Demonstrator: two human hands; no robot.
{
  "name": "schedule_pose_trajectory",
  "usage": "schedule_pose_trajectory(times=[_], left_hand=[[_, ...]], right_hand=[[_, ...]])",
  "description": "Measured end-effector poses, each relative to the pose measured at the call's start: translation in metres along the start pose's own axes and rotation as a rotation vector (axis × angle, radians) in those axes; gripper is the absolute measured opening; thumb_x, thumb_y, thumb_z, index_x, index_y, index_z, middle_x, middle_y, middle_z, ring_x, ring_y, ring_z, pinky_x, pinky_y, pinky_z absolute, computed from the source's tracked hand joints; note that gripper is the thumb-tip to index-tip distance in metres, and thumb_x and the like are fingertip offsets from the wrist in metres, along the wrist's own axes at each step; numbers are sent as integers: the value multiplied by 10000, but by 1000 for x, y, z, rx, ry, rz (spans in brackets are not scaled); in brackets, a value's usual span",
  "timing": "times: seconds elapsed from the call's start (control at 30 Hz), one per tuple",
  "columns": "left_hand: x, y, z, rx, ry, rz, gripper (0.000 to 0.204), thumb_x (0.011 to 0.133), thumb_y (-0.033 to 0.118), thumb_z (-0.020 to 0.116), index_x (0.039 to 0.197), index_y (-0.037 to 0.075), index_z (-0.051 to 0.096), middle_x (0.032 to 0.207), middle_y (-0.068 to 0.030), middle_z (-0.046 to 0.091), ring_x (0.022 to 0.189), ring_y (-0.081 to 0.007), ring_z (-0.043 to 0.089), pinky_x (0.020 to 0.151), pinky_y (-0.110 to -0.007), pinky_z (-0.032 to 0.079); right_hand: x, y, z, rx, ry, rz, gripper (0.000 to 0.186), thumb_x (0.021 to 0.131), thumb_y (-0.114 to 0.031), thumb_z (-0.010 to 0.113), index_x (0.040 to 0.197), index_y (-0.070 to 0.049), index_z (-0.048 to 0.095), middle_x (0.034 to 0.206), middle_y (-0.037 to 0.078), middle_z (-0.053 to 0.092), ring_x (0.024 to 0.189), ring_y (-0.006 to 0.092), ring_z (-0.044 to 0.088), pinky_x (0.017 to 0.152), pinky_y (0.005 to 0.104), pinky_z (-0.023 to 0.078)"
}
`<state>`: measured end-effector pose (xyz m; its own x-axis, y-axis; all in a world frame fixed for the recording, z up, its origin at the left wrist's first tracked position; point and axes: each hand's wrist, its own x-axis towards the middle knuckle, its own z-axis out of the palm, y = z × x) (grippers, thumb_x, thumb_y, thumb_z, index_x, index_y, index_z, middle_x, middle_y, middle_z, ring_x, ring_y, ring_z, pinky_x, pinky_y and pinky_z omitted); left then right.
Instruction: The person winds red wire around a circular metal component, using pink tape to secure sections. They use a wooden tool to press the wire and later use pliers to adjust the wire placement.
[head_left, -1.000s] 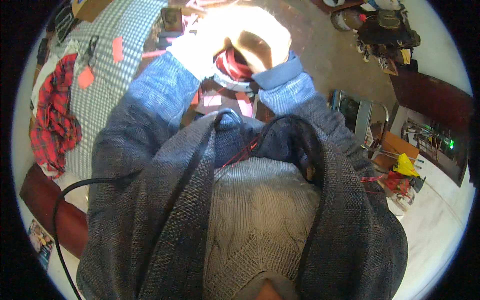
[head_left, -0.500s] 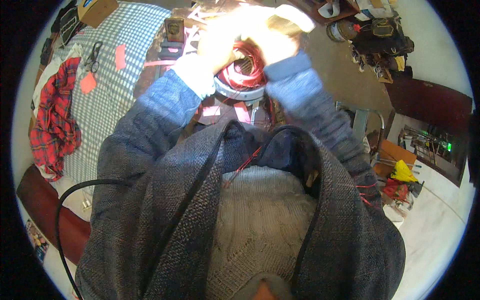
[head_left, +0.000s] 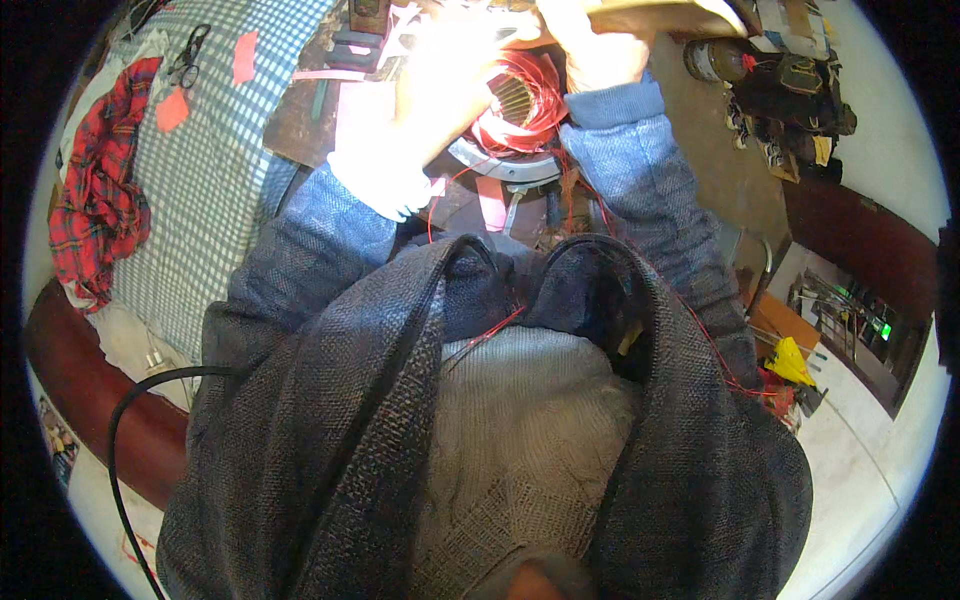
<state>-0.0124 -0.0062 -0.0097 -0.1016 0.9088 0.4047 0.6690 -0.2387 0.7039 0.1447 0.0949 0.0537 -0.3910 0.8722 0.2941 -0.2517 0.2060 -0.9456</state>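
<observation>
A round motor stator (head_left: pixel 508 168) with a grey metal rim stands on the work table in front of me, its copper-red wire windings (head_left: pixel 540 110) ringing a slotted core. My left hand (head_left: pixel 440 100) lies against the left side of the windings, thumb near the inner edge. Glare washes out its fingers, so their grip is hidden. My right hand (head_left: pixel 605 60), beyond the right side of the stator, is closed around a long tan, wooden-looking tool (head_left: pixel 680 17). That tool reaches out to the right with a pale curved end; its exact kind does not show.
Loose red wires trail over my jacket. Pink paper strips (head_left: pixel 491 203) lie around the stator. At left, a checked cloth (head_left: pixel 240 130) carries scissors (head_left: pixel 190 55) and a red plaid garment (head_left: pixel 105 190). A jar (head_left: pixel 715 62) and clutter stand at right.
In the picture, the stator and table sit higher and slightly further right. My right hand has moved right with the tan tool, which now points out to the right. The left hand stays by the windings.
</observation>
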Motion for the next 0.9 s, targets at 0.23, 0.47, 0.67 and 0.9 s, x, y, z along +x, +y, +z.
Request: schedule_pose_trajectory(times=[0.23,0.47,0.67,0.9], left_hand=[[4,9,-8,185,-197,-265,387,813,265,806,1074,-15,743,1047,-242,725,974,-366,729,884,-448,584],[3,15,-11,92,-111,-387,471,782,298,838,1106,-27,734,1049,-260,738,974,-395,738,878,-445,589],[-6,0,-6,-59,-181,-425,521,795,310,832,1166,-37,713,1102,-268,719,1029,-397,718,926,-447,572],[-4,-5,-3,-95,-125,-341,636,807,355,836,1280,-28,648,1153,-268,693,1029,-398,708,921,-446,574]], right_hand=[[-18,-1,-8,-138,-79,-199,146,963,-14,716,1075,39,639,916,156,739,823,211,729,814,375,625],[79,-15,36,-90,182,267,142,931,-96,789,1043,-41,720,681,2,649,492,134,599,477,312,513],[107,-4,25,-56,60,398,241,1018,-247,636,827,-104,602,620,44,554,507,208,631,460,401,523],[100,7,24,171,-98,97,102,932,-93,742,971,-17,686,771,45,664,633,163,658,557,308,550]])
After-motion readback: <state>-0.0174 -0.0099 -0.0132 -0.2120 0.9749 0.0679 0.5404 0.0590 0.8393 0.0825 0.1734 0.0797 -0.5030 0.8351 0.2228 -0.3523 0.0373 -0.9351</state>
